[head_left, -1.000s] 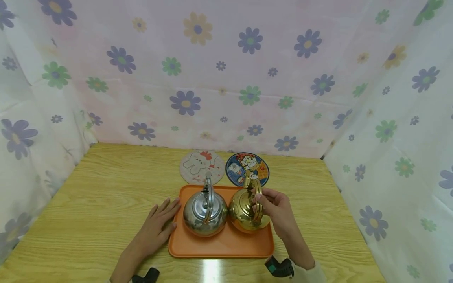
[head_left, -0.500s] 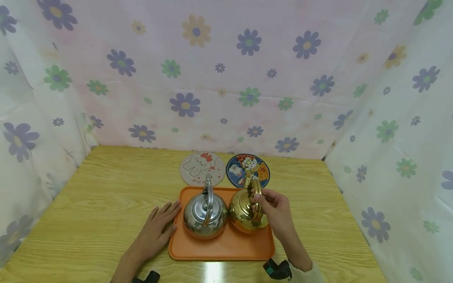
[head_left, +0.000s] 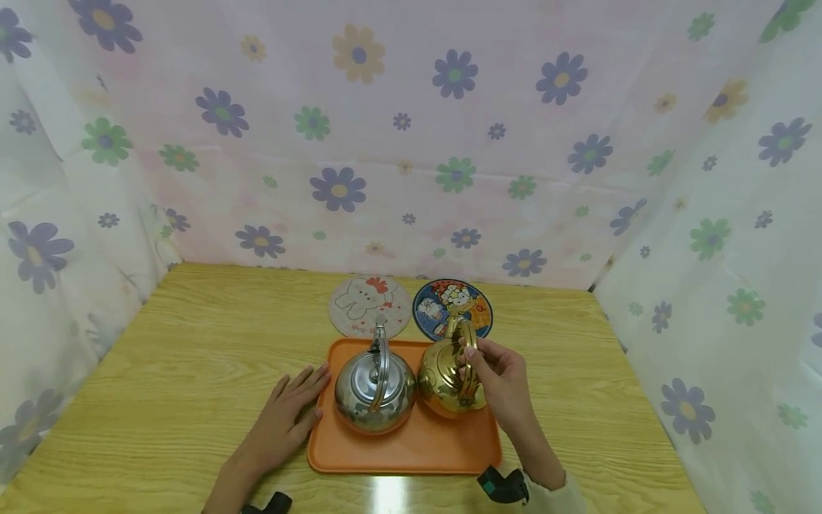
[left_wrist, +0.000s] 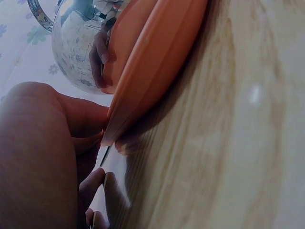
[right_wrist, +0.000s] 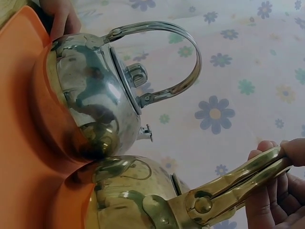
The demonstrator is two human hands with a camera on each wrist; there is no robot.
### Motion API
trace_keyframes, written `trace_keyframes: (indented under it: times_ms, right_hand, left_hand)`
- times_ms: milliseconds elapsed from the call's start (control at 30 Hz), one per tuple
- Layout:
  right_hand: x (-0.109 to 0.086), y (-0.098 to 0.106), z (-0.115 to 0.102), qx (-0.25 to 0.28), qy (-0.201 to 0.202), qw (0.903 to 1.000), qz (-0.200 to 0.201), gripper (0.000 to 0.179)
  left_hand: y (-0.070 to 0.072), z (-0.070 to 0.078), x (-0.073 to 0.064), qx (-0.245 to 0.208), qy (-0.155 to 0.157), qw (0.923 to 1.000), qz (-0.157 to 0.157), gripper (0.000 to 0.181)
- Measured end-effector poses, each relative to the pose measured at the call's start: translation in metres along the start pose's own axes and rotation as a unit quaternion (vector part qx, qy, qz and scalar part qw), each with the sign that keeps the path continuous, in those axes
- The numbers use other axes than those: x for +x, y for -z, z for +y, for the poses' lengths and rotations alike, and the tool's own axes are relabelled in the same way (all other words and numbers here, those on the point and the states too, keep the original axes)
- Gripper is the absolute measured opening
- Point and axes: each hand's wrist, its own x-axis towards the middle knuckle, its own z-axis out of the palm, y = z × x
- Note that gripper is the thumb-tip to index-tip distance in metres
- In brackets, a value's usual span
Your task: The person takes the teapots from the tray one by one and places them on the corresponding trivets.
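On an orange tray [head_left: 398,455] stand a silver kettle [head_left: 374,392] on the left and a gold kettle [head_left: 443,378] on the right, both spouts facing the far side. My right hand [head_left: 507,382] grips the gold kettle's raised hoop handle [right_wrist: 238,186], thumb on one side and fingers on the other. The gold kettle's body is close beside the silver one, low over the tray. At the tray's left edge, my left hand [head_left: 285,414] rests with fingers stretched out, fingertips touching the rim [left_wrist: 143,71].
Behind the tray lie two round mats, a pale one with a rabbit drawing [head_left: 359,303] and a dark blue cartoon one [head_left: 475,314]. A flowered curtain [head_left: 411,143] encloses the wood-grain table [head_left: 212,343] at the back and sides.
The gold kettle has shifted slightly toward the far side, its spout now reaching further over the blue mat, with my right hand still on its handle. My left hand has stayed at the tray's edge.
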Motion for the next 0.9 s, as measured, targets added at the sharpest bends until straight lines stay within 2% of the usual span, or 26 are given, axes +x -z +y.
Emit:
trace_keyframes:
  times_ms: [300, 567, 900]
  right_hand:
    - [0.002, 0.0, 0.005, 0.028, 0.02, 0.9994, -0.011, 0.031]
    - [0.004, -0.001, 0.007, 0.029, 0.024, 0.9993, -0.004, 0.031]
    - [0.01, -0.002, 0.013, 0.041, 0.058, 0.9974, -0.004, 0.034]
  left_hand:
    - [-0.001, 0.0, -0.001, -0.001, -0.005, 0.9999, 0.012, 0.052]
    - [-0.003, -0.001, -0.002, 0.0, -0.007, 0.9998, 0.017, 0.052]
    - [-0.002, 0.0, -0.001, -0.003, -0.004, 0.9999, 0.015, 0.052]
